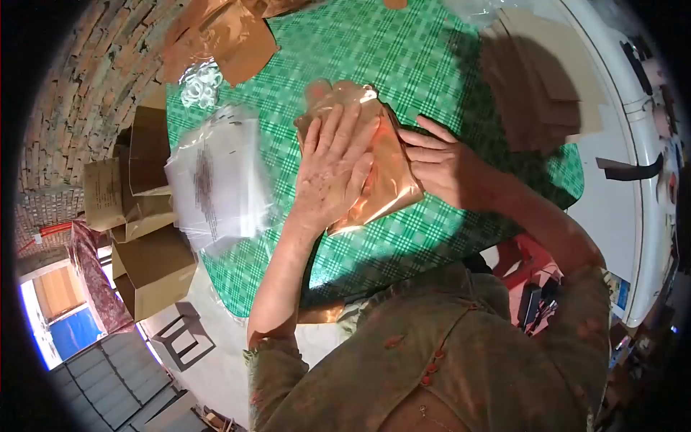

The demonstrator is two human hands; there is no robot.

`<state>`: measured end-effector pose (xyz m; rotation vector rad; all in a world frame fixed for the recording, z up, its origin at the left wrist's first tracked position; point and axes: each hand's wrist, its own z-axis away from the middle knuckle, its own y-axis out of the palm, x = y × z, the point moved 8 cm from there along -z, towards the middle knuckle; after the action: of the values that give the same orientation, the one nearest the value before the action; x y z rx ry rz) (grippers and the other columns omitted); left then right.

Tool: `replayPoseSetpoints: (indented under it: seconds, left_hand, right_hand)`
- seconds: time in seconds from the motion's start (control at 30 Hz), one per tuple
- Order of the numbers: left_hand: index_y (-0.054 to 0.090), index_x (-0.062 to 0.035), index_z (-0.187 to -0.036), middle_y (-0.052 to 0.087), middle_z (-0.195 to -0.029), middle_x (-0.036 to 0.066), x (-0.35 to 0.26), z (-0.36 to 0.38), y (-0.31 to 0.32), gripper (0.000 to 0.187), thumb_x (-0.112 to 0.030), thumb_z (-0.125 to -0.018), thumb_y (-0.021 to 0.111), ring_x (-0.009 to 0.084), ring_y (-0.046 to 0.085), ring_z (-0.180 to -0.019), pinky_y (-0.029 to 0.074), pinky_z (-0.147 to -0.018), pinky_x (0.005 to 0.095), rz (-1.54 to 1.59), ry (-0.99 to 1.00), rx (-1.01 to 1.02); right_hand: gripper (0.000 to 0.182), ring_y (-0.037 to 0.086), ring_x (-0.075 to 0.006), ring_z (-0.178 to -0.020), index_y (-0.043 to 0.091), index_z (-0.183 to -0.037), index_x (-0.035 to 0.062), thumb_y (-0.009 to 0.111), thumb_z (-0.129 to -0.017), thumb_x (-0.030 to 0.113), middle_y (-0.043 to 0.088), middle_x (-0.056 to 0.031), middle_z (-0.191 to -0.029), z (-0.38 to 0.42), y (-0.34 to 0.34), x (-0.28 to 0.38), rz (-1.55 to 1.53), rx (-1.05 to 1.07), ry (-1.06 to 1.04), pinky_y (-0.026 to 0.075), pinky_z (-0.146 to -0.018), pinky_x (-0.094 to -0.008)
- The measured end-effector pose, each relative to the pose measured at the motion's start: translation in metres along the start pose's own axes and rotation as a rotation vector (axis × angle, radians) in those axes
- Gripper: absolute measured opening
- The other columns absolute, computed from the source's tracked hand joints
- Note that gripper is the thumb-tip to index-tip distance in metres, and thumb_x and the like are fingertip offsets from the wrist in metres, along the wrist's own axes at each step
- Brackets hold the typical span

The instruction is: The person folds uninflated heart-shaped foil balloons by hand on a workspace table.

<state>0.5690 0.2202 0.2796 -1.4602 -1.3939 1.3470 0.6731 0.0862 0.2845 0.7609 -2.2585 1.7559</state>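
A shiny copper-coloured foil bag lies on the green checked tablecloth in front of me. My left hand rests flat on top of it, fingers stretched towards its far end. Along the bag's right edge is my right hand, its fingers extended and apart, fingertips right at the foil. The far end of the bag has a rounded, partly see-through outline beyond my left fingertips. What lies under my left palm is hidden.
Clear plastic bags are stacked on the left, below several white rings. More copper foil lies at the far left. Flat cardboard sheets are at the right. Open cardboard boxes stand beside the table's left edge.
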Motion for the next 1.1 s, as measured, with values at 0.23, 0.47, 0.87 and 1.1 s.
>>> replayPoseSetpoints:
  seconds: [0.23,0.47,0.87,1.1]
  left_hand:
    - [0.046,-0.0207,-0.163,0.033,-0.174,0.011,0.002,0.0,0.003,0.054,-0.043,-0.114,0.038,0.0317,0.025,-0.162,0.015,-0.132,0.0523,-0.004,-0.039,0.046]
    - [0.047,-0.0224,-0.162,0.034,-0.173,0.012,-0.001,-0.001,0.001,0.054,-0.044,-0.113,0.039,0.0319,0.027,-0.161,0.016,-0.132,0.0532,-0.04,-0.027,0.041]
    - [0.05,-0.0241,-0.161,0.037,-0.171,0.013,-0.002,-0.002,0.001,0.055,-0.044,-0.11,0.05,0.0346,0.032,-0.158,0.019,-0.131,0.0545,-0.048,-0.01,0.016]
    - [0.05,-0.024,-0.16,0.038,-0.171,0.013,-0.001,-0.002,0.002,0.058,-0.046,-0.107,0.054,0.0338,0.031,-0.159,0.019,-0.131,0.0547,-0.059,-0.018,0.016]
  right_hand:
    - [0.035,0.04,-0.0322,-0.155,0.072,-0.118,-0.0003,0.069,-0.095,0.025,0.063,-0.0171,-0.144,0.014,-0.007,0.015,-0.03,0.046,0.027,0.018,-0.129,-0.059]
    - [0.045,0.046,-0.035,-0.148,0.065,-0.129,-0.0008,0.073,-0.093,0.025,0.064,-0.0151,-0.14,0.024,-0.004,0.022,-0.107,0.047,0.115,0.022,-0.128,-0.0587]
    - [0.052,0.062,-0.034,-0.114,0.054,-0.135,0.0033,0.077,-0.089,0.003,0.07,-0.0097,-0.109,0.044,0.0,0.036,-0.268,-0.399,0.486,0.034,-0.12,-0.055]
    - [0.027,0.059,-0.0314,-0.102,0.069,-0.113,0.0049,0.076,-0.087,0.0,0.067,-0.0064,-0.094,0.036,-0.002,0.042,-0.064,-0.511,0.587,0.041,-0.101,-0.0441]
